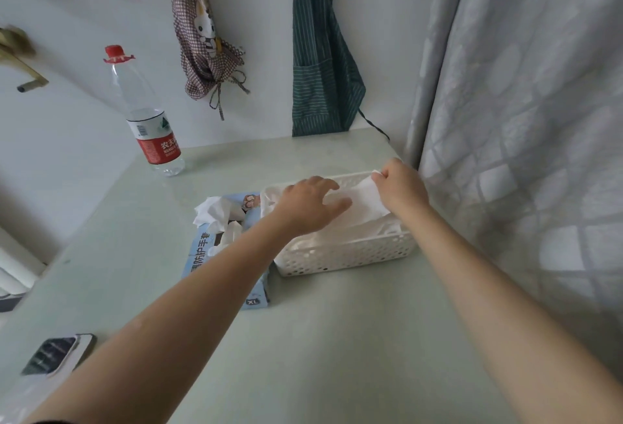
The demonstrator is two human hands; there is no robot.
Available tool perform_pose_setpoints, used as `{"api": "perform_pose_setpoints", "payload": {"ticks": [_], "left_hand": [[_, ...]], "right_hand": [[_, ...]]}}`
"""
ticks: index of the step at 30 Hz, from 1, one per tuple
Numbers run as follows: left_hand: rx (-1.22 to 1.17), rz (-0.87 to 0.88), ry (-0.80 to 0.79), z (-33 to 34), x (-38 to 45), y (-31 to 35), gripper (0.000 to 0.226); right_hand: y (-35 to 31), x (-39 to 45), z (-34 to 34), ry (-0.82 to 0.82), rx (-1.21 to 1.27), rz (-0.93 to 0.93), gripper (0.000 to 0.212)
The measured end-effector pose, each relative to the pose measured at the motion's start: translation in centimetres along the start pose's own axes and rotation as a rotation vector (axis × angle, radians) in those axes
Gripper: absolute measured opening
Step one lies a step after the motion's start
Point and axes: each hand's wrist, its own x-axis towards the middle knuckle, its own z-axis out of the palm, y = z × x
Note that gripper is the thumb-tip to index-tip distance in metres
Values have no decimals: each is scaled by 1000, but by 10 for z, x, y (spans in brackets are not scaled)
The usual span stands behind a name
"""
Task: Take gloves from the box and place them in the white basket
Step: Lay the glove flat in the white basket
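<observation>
**Both hands on one glove, over the basket**

Pinched at its far corner by the right hand point(401, 187) and pressed flat by the left hand point(312, 203), a thin white glove point(369, 201) is stretched across the top of the white basket point(344, 255). The left fingers lie nearly straight on the sheet, not curled round it; the right fingers are clenched on its edge. My reading is that one hand pulls it taut while the other smooths it down, so it settles flat on the pile instead of bunching.

Working across from the left: a phone point(55, 354) lies at the near table edge, partly cut off by the forearm. A water bottle point(148, 113) stands well back near the wall. The glove box point(226, 255) lies flat just beside the basket, touching or nearly touching its left wall, with loose gloves point(212, 213) spilling from its opening, kept close, I'd judge, so each transfer is short. The basket sits to its right with more white gloves already inside, and a pale curtain point(522, 120) hangs just past it.

How many gloves the basket holds cannot be counted, since the hands cover most of its interior. The box opening is partly masked by the left arm, and whether the sheet is one glove or several is hard to make out.
</observation>
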Motion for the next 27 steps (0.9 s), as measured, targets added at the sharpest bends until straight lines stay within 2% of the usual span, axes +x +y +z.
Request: {"api": "perform_pose_setpoints", "payload": {"ticks": [6, 10, 12, 17, 19, 21, 25, 27], "left_hand": [[202, -71, -215, 22, 5, -7, 77], [198, -86, -321, 28, 2, -11, 85], [123, -89, -260, 23, 2, -8, 81], [-109, -80, 252, -11, -6, -10, 38], [-150, -146, 370, -24, -15, -22, 25], [-109, -222, 385, -38, -25, -42, 23], [-56, -386, 246, -63, -53, -99, 16], [-54, -392, 176, -70, -64, -119, 13]], "right_hand": [[12, -8, 8, 24, -394, -178, 21], [13, -12, 10, 52, -478, -212, 23], [13, -13, 8, 81, -480, -218, 23], [-12, -20, 3, 121, -340, -248, 13], [-34, -26, 5, 76, -248, -323, 15], [-60, -33, 14, -13, -138, -396, 16], [-116, -50, 41, -239, 164, -427, 14], [-133, -56, 50, -304, 212, -439, 14]]}}
